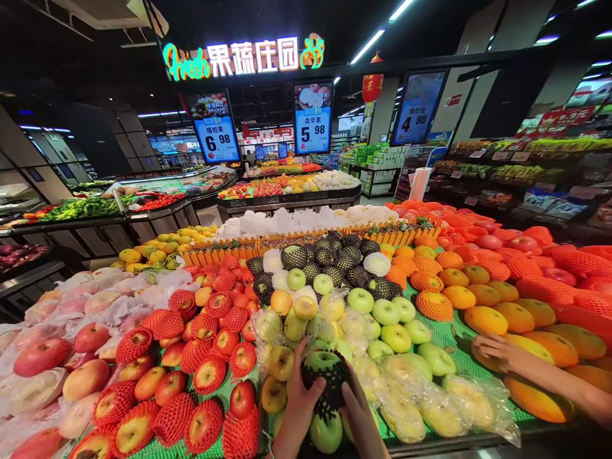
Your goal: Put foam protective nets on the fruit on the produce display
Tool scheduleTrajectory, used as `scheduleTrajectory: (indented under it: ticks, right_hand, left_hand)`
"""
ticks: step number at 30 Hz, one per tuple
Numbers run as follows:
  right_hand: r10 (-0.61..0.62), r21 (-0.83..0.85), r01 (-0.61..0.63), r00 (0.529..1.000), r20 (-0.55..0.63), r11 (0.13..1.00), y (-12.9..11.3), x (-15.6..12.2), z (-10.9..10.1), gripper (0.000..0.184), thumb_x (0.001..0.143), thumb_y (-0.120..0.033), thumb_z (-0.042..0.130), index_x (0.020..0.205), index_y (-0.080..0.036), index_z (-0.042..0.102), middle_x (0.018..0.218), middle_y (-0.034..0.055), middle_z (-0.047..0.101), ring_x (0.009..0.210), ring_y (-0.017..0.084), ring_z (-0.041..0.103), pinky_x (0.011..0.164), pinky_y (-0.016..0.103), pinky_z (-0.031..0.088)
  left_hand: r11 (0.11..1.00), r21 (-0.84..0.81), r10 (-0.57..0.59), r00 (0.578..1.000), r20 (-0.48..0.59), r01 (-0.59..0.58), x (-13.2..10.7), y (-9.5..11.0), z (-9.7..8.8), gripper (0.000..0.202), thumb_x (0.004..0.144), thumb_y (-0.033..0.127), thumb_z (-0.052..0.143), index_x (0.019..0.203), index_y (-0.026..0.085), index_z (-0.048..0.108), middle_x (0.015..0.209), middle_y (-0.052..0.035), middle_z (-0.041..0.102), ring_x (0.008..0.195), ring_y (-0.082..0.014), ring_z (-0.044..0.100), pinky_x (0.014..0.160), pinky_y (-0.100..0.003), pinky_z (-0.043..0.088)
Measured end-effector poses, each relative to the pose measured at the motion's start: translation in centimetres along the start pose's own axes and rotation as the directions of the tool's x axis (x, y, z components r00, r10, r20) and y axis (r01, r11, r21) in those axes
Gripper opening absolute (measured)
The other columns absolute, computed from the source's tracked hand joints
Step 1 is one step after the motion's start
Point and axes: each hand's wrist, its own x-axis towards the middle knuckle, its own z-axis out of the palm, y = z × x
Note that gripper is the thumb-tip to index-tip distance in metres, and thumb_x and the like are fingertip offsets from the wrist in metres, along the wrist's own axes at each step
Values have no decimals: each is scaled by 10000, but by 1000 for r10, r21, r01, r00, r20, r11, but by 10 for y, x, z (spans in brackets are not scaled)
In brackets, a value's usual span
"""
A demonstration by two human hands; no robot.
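A green apple in a black foam net sleeve (pixel 329 376) is between my two hands at the bottom middle of the view. The apple's green top shows above the net's edge. My left hand (pixel 297 401) wraps its left side, with the thumb pressed on the net. From the other side, my right hand (pixel 357 405) closes round the net, its fingers partly hidden. Just below lies a bare green apple (pixel 326 433). Loose green apples (pixel 396 338) and yellow-green fruit in clear plastic bags (pixel 406 401) lie to the right.
Red apples in red nets (pixel 205 373) fill the left side, with pale wrapped fruit beyond. Another person's hand (pixel 495 350) reaches in from the right onto large orange-yellow fruit (pixel 540 395). Black-netted fruit (pixel 335 258) is piled further back, before a small orange fence (pixel 224 250).
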Motion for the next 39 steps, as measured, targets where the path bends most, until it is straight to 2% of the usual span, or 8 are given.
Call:
scheduleTrajectory:
  ticks: [4,11,17,24,30,33,35,39]
  right_hand:
    - [200,201,-198,980,9,959,2,-6,10,819,558,-647,910,1255,-268,708,1420,72,635,1462,351,424,1178,505,411]
    - [286,357,-334,941,183,872,-11,-13,23,593,589,-610,917,1043,-253,788,1247,50,741,1312,295,598,1096,424,514]
    - [286,307,-340,935,209,889,-14,-15,19,624,654,-562,907,1139,-201,754,1253,85,732,1147,301,675,845,435,627]
    - [293,269,-335,938,185,903,-18,-18,21,614,675,-577,888,1147,-205,762,1238,89,736,1145,271,672,825,374,633]
    - [325,307,-364,930,171,880,-35,-22,36,725,542,-663,913,1081,-197,782,1185,91,758,1181,309,667,907,408,612]
    - [353,363,-382,924,145,850,-46,-23,41,718,486,-665,932,1024,-212,791,1135,89,775,1170,329,677,934,452,597]
    - [384,389,-403,914,131,828,-50,-23,41,699,454,-642,952,998,-231,796,1106,81,784,1177,336,674,954,480,585]
    - [369,414,-402,915,163,816,-55,-23,41,657,460,-651,945,951,-236,810,1098,85,786,1236,330,640,1023,471,545]
  left_hand:
    - [997,17,71,993,94,-72,8,1,-11,892,710,798,699,1384,229,571,1457,-151,616,1387,-380,527,1188,-519,388]
    - [993,83,66,973,220,-86,17,25,-21,803,788,789,625,1365,230,623,1328,-127,723,1247,-354,645,1126,-515,435]
    - [991,134,-6,969,247,-28,19,44,-19,417,888,617,625,873,226,771,1009,-76,819,1014,-294,719,984,-422,500]
    - [987,147,-92,976,199,63,21,42,-15,333,905,512,620,854,218,767,946,-70,805,1009,-298,708,992,-438,486]
    - [995,-11,95,990,100,-94,20,17,-23,643,957,684,405,1305,201,648,1272,-146,723,1152,-342,683,1090,-548,480]
    - [941,58,330,943,45,-332,0,0,-34,858,687,763,747,1411,344,558,1536,-88,533,1475,-419,395,1246,-556,285]
    - [856,212,447,881,155,-471,-14,-8,-40,970,620,638,879,1473,442,459,1609,-65,441,1508,-438,337,1236,-605,277]
    - [796,447,319,911,262,-407,-21,-13,-41,1050,702,434,901,1564,404,303,1560,-158,493,1438,-427,467,1161,-642,392]
